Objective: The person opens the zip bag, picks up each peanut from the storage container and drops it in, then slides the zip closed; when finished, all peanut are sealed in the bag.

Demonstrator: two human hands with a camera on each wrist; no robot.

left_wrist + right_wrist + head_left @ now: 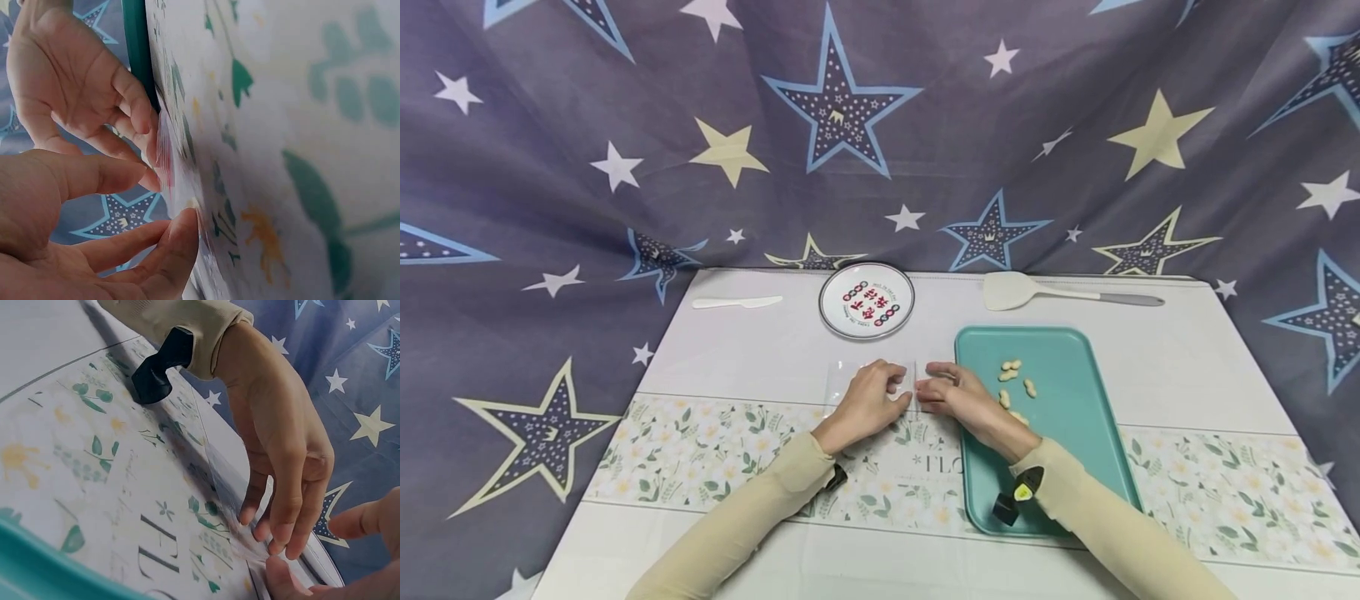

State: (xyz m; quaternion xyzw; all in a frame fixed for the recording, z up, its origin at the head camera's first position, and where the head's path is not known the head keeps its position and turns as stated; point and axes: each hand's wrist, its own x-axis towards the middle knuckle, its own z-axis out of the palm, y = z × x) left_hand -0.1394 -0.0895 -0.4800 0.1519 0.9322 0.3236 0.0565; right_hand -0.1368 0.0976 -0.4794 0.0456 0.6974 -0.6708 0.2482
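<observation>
A clear plastic bag [841,380] lies flat on the table, hard to make out against the white cloth. My left hand [867,400] is over it, thumb and fingers bent and parted; in the left wrist view its fingertips [185,228] touch the film. From the other side, my right hand [961,403] reaches to the bag's right edge with loosely bent fingers. In the right wrist view, a fingertip [281,575] of that hand meets the film close to the left hand's fingertips. Both wrists wear dark straps over beige sleeves.
Beneath my right forearm lies a teal tray [1093,400] holding several peanuts [1029,387]. Behind the bag stands a round plate [850,321] with red characters. A white spatula [1011,290] lies at back right, a white plastic knife [737,302] at back left. A starry curtain [662,125] hangs behind.
</observation>
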